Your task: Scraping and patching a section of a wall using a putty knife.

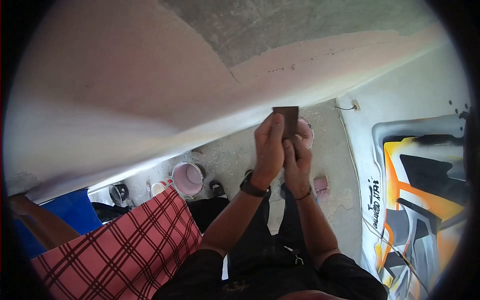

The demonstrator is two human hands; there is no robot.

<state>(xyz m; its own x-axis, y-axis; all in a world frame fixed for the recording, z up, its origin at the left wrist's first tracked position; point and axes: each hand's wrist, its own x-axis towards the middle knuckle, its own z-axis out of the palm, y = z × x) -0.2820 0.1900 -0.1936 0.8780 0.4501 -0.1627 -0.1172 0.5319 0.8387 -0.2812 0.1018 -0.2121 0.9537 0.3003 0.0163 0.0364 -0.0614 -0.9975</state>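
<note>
Both my hands hold a dark brown rectangular piece, perhaps sandpaper (290, 119), in front of my body. My left hand (270, 150) has its thumb on the piece's left side, fingers behind it. Close beside it, my right hand (298, 159) grips the lower end with thumb and fingers. Much of each hand's fingers is hidden. Above and to the left spreads a wall (157, 86) with pinkish and white patches and a rough grey area (300, 33).
A pink-stained bucket (187, 179) stands on the concrete floor (232, 161); another container (308, 131) is partly behind my right hand. A red plaid surface (123, 243) fills the lower left. Beyond it, another person's arm (48, 228) reaches out. A socket (355, 105) sits on the painted right wall.
</note>
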